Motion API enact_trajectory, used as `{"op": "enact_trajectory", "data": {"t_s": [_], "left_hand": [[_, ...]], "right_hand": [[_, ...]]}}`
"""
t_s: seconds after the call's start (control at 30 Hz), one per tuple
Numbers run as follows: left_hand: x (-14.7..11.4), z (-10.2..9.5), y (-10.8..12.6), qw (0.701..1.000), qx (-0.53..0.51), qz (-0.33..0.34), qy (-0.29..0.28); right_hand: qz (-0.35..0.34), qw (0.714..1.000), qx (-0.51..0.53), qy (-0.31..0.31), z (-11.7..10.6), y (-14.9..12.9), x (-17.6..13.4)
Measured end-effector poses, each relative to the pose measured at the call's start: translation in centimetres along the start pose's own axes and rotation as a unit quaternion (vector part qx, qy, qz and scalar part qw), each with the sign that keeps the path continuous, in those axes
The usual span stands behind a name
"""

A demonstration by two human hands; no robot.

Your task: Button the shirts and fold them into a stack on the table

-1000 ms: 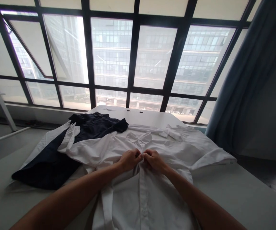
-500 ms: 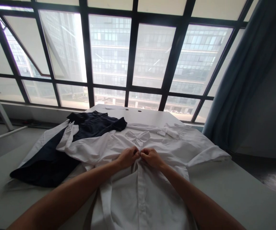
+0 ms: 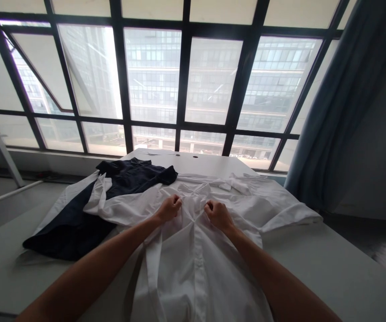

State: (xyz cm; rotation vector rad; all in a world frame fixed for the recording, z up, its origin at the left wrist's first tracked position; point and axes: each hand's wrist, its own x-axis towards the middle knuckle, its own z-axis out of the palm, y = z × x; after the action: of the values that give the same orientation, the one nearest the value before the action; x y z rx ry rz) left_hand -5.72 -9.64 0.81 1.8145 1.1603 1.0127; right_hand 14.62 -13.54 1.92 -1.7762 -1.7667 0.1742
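Note:
A white button-up shirt (image 3: 179,264) lies front up before me, collar away from me and sleeves out to the sides. My left hand (image 3: 169,208) is closed on the shirt's front cloth, left of the button placket, below the collar. On the other side of the placket, my right hand (image 3: 218,213) pinches the cloth too. Between my hands the upper front spreads apart in a V shape, and folds run down from it. Fingertips of both hands are partly hidden by the cloth and knuckles.
A dark navy garment (image 3: 135,176) lies on the white table (image 3: 313,264) at the left. Another white garment (image 3: 276,197) lies at the right, beyond the shirt. Large windows stand behind the table, with a blue-grey curtain (image 3: 327,116) at the right.
My hands were together at the placket. They have moved apart, left and right, each drawing shirt cloth with it, so the upper front has opened.

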Motion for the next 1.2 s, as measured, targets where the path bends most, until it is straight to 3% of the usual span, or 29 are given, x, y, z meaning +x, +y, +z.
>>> {"op": "enact_trajectory", "data": {"t_s": [0.07, 0.13, 0.27, 0.37, 0.53, 0.63, 0.77, 0.9, 1.2], "left_hand": [[0.1, -0.7, 0.2, 1.000, -0.021, -0.014, 0.010], [-0.2, -0.8, 0.7, 0.999, -0.032, -0.020, 0.003], [-1.8, -0.6, 1.6, 0.999, -0.022, -0.035, -0.006], [-3.5, -0.6, 2.1, 0.999, 0.040, -0.019, -0.016], [-5.6, -0.3, 2.5, 0.982, 0.157, 0.036, -0.096], [-5.8, 0.1, 2.7, 0.978, 0.138, 0.037, -0.152], [-5.7, 0.3, 2.8, 0.980, 0.053, 0.018, -0.193], [-5.6, 0.5, 2.5, 0.981, -0.012, -0.036, -0.193], [-5.5, 0.7, 1.9, 0.985, -0.015, -0.032, -0.168]], "right_hand": [[0.013, 1.000, -0.005, 0.014, -0.9, -0.9, -0.5], [0.004, 1.000, -0.007, -0.019, -1.6, -2.1, -1.5], [0.008, 0.977, 0.031, -0.212, -2.5, -4.5, -4.2], [0.018, 0.955, 0.076, -0.288, -2.2, -5.0, -5.3], [0.088, 0.932, 0.202, -0.287, -1.5, -4.3, -5.4], [0.075, 0.915, 0.270, -0.289, -1.7, -4.1, -5.2], [0.057, 0.886, 0.307, -0.342, -2.3, -3.6, -5.1], [0.050, 0.872, 0.298, -0.385, -2.3, -2.8, -4.8], [0.100, 0.881, 0.289, -0.360, -1.4, -2.5, -4.6]]}}
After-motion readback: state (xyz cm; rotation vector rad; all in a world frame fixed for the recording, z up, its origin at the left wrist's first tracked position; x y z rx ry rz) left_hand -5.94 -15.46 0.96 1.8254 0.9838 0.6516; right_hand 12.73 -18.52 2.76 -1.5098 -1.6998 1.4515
